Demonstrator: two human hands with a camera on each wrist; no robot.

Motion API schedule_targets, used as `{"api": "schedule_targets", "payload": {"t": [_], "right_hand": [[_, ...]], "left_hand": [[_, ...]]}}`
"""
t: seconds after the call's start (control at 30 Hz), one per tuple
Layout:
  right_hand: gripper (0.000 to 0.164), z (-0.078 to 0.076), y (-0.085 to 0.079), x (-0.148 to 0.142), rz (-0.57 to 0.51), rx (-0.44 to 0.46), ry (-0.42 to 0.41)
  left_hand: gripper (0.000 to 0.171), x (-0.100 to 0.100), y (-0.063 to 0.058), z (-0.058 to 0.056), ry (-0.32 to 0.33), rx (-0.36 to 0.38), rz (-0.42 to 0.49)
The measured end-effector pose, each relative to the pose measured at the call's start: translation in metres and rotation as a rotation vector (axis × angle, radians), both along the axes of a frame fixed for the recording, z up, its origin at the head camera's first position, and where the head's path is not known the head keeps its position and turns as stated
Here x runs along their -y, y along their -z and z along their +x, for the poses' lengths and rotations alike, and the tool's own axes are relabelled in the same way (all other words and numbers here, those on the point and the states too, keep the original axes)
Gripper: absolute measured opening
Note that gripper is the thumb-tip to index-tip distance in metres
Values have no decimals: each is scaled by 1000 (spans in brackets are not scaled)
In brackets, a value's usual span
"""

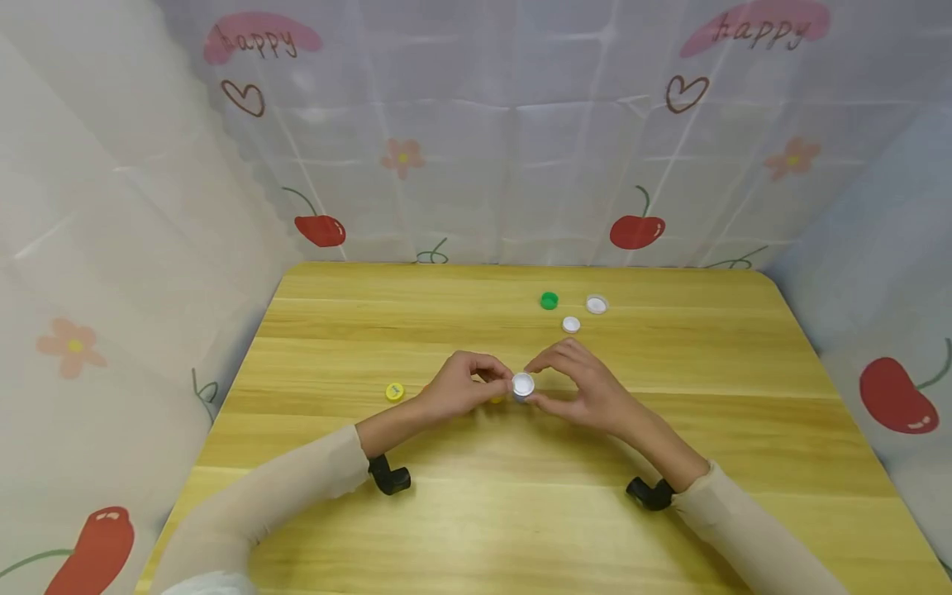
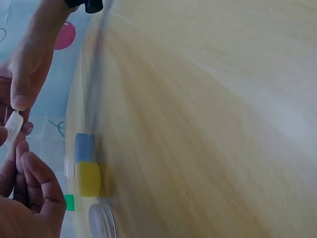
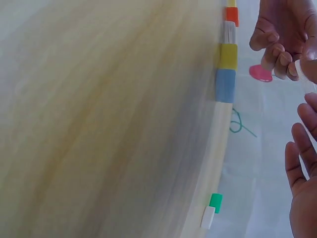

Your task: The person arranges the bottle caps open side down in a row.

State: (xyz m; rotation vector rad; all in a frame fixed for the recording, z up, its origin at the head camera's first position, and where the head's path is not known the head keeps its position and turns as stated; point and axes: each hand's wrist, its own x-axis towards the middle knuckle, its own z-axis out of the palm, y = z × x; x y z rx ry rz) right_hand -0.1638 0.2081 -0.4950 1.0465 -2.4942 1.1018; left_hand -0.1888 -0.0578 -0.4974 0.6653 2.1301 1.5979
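Note:
A round white cap [image 1: 523, 383] is held above the table between my hands. My left hand [image 1: 467, 386] pinches it by the edge with thumb and fingers. On the cap's other side is my right hand [image 1: 583, 388], thumb and forefinger parted around it; whether they touch it is hard to tell. In the right wrist view the right hand [image 3: 304, 191] has its fingers spread and fairly straight. Below the hands, a blue cap [image 2: 84, 148] stands against a yellow cap [image 2: 90, 178] on the table, with a clear lid [image 2: 102, 220] beside them.
A yellow cap [image 1: 394, 392] lies left of my left hand, and an orange cap [image 3: 232, 16] sits in the same row. Towards the back are a green cap [image 1: 549, 301], a small white cap [image 1: 570, 325] and a whitish lid [image 1: 597, 304]. Printed curtains surround the wooden table [image 1: 513, 512].

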Motion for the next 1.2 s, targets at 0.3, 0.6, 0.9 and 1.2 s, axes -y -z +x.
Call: {"api": "schedule_targets", "payload": {"t": [0.3,0.6,0.9,1.2], "right_hand": [[34,-5,-3,6,-186,722,66],[42,-8,0,7,-258,853,-82],[28,-6,1,6,-296,760,-57],[23,-4,0,4,-299,454,0]], "left_hand": [[6,0,-3,0,-46,-629,-188],[10,-1,-6,-1,-7,-1111,-194],[15,-1,-4,2,-5,-873,-182],[26,-3,-4,5,-95,-519,-89]]}}
